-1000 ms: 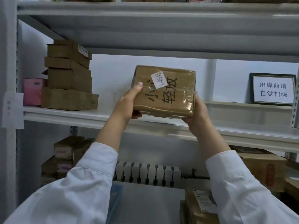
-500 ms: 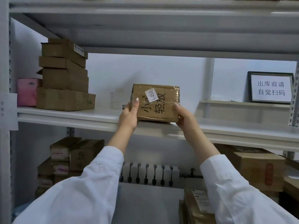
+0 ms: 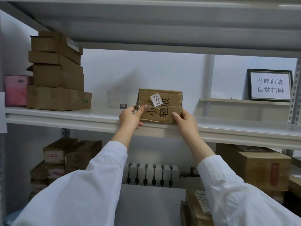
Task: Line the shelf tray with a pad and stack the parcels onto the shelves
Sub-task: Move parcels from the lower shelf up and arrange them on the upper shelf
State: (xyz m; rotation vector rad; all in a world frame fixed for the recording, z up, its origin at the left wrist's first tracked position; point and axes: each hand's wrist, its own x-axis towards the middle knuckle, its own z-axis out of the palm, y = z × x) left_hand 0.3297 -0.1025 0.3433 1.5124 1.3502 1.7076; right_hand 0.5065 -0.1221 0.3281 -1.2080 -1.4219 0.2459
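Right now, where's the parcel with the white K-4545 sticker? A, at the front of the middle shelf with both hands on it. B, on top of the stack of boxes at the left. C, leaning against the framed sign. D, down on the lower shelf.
A: the parcel stands at the front edge of the middle shelf, with the left hand and the right hand pinching its lower corners.

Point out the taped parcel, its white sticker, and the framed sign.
taped parcel (image 3: 161,109), head view, front face centre.
white sticker (image 3: 156,99), head view, label middle.
framed sign (image 3: 270,85), head view, white sheet centre.
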